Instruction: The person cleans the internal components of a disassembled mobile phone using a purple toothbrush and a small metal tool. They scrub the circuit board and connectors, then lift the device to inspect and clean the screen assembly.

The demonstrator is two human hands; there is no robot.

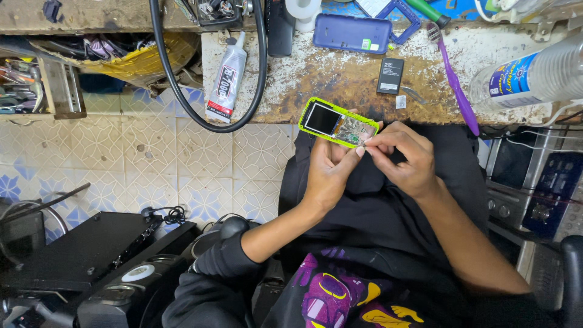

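2 hands, glossy lime-green phone

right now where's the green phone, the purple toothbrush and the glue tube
green phone point(322, 118), head view, on its dark screen
purple toothbrush point(456, 88), head view, mid handle
glue tube point(225, 82), head view, on its label

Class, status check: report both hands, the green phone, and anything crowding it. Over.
Left hand cradles green phone from beneath. Right hand pinches at its open lower end, circuit board exposed. Nothing in the way; workbench edge just beyond.
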